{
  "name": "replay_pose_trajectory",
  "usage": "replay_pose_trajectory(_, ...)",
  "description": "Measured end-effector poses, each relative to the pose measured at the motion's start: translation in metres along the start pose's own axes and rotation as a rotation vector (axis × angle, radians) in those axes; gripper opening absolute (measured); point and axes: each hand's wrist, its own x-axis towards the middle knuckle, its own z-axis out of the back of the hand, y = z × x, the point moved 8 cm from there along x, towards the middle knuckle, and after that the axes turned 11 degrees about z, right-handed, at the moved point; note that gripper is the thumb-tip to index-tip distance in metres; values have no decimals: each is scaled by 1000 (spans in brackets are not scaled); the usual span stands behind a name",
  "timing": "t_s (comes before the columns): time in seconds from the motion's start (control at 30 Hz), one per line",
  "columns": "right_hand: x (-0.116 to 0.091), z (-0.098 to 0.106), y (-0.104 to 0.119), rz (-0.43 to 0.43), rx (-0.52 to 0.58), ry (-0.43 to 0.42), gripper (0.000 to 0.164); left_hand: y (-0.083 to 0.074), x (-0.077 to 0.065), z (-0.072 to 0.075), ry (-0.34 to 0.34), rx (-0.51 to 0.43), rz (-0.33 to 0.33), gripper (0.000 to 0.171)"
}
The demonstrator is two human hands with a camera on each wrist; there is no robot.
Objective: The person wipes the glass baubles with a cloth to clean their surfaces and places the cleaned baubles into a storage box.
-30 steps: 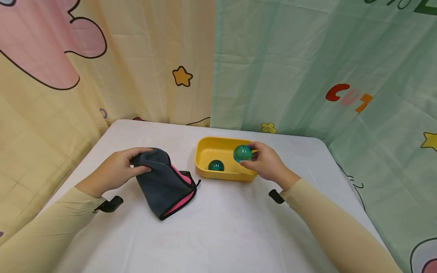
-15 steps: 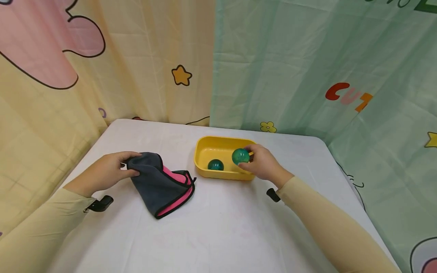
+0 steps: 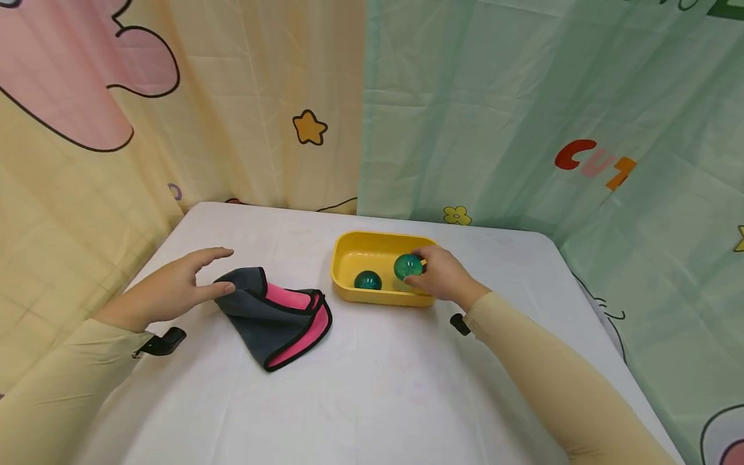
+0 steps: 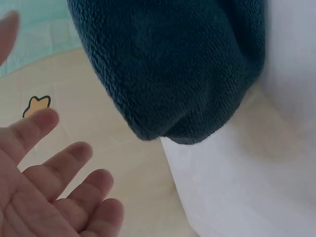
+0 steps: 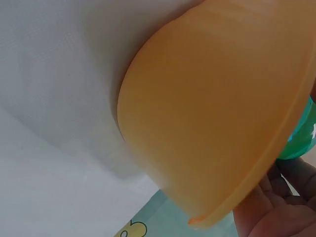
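A folded cloth (image 3: 256, 323), dark grey outside and pink inside with black edging, lies on the table at the left; its fuzzy face (image 4: 173, 69) fills the top of the left wrist view. Fingers spread, my left hand (image 3: 168, 290) is at the cloth's left end, holding nothing; whether the thumb touches it I cannot tell. My right hand (image 3: 444, 274) pinches a clear green ball (image 3: 408, 267) over the right part of a yellow plastic basin (image 3: 343, 287). Inside the basin, a second green ball (image 3: 367, 280) sits near the front wall. In the right wrist view the basin's outer wall (image 5: 207, 98) hides much of the held ball.
A white-covered table (image 3: 372, 400) carries everything. Printed curtains, yellowish (image 3: 244, 129) on the left and green (image 3: 494, 116) on the right, hang close behind and beside it.
My left hand has let go of the cloth, which has sunk lower and shows more pink. My right hand has brought the ball slightly left and down over the basin.
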Motion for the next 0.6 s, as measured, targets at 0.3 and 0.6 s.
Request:
replay_pose_trajectory(0.3, 9, -9, 0, 5, -45, 54, 66, -24, 11, -3, -99, 167, -21, 89)
replay_pose_trajectory(0.6, 11, -15, -1, -3, -63, 107, 68, -67, 26, -19, -114, 327, -21, 100)
